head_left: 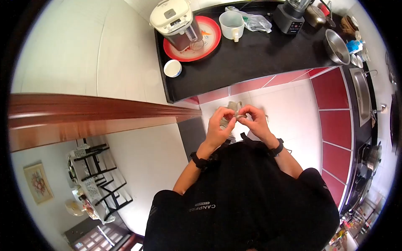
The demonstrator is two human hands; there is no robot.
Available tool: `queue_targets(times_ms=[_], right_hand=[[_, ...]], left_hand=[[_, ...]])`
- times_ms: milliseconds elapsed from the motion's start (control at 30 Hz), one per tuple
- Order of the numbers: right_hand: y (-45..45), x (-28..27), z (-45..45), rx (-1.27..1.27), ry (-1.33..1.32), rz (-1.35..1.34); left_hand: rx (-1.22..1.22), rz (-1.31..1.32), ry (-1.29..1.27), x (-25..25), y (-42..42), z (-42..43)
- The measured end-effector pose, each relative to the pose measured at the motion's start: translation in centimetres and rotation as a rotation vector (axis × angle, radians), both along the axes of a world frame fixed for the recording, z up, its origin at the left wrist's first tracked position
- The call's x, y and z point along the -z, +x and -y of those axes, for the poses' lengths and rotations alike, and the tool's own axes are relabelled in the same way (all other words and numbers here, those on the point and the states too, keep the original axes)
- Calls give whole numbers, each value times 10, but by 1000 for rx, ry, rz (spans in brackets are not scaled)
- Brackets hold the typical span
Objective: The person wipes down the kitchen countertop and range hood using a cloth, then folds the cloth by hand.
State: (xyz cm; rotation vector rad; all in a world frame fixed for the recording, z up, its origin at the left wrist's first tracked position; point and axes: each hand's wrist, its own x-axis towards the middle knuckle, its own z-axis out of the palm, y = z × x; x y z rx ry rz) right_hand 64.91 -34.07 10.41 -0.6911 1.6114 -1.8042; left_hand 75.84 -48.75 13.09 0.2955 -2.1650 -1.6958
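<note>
My left hand (218, 127) and my right hand (256, 122) meet in front of my body, above the pale floor. Both are closed in a pinch, thumbs against forefingers, with the fingertips nearly touching. A small greyish thing seems to lie between them, too small to make out. Each wrist wears a black band. Below and behind the fingers, part of a shoe and a greyish trouser leg show. Neither hand touches the counter.
Ahead runs a black counter (259, 54) with a water dispenser (178, 25) on a red-rimmed tray (213, 37). A small white bowl (172, 68), a plastic jug (231, 24), a blender (289, 19) and a metal basin (336, 47) stand there. A sink (361, 94) is at right, a wooden door frame (96, 117) at left.
</note>
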Motion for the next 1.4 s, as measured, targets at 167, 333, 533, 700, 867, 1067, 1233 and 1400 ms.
queue_targets(times_ms=[167,333,533,700,867,1067,1233,1400], right_hand=[[-9,0,-11,60,10,-1],[-28,-6,-37,117,2,6],[-64,-3,-87,126,1,16],[-93,-5,-135,126,26,27],[-137,3,-194,73,231,-531],[-181,4,-260,112,420,-835],[-193,-25,-286,343,465,-1077],[-206,-25,-277,405,525,-1017]], left_hand=[[76,-21,-56,-2,-16,-1],[125,15,-58,0,-45,-19],[201,-44,-69,-2,-94,-63],[272,-6,-119,1,-129,-105],[198,-72,-102,6,-172,-143],[204,-67,98,25,-209,-170],[140,-71,213,25,-222,-190],[30,-41,222,31,-219,-185]])
